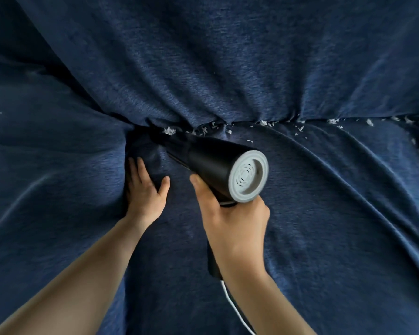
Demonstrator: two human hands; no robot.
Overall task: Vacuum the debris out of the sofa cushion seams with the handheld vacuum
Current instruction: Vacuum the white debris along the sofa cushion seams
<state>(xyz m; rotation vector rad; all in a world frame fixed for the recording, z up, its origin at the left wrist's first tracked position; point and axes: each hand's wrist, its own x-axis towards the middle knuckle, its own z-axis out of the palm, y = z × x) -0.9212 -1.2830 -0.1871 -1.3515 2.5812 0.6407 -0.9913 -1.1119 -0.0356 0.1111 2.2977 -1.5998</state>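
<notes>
At the seam [252, 123] of the blue sofa [300, 213]: vacuum [218, 165], nozzle tip at the seam's left end. Right hand [232, 221] wrapped round its handle. Left hand [144, 189] flat, fingers straight, pressing the cushion beside the nozzle. Debris [264, 123] lies right of the nozzle, along the seam. Step: suction under way, seemingly. Next: draw the nozzle rightward along the seam.

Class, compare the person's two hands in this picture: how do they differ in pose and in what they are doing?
The left hand lies flat with straight fingers, pressing the blue sofa cushion beside the seam; the right hand is curled round the handle of the black handheld vacuum. The left hand holds nothing; the right carries the tool, nozzle aimed into the seam. Both are bare and reach forward.
</notes>
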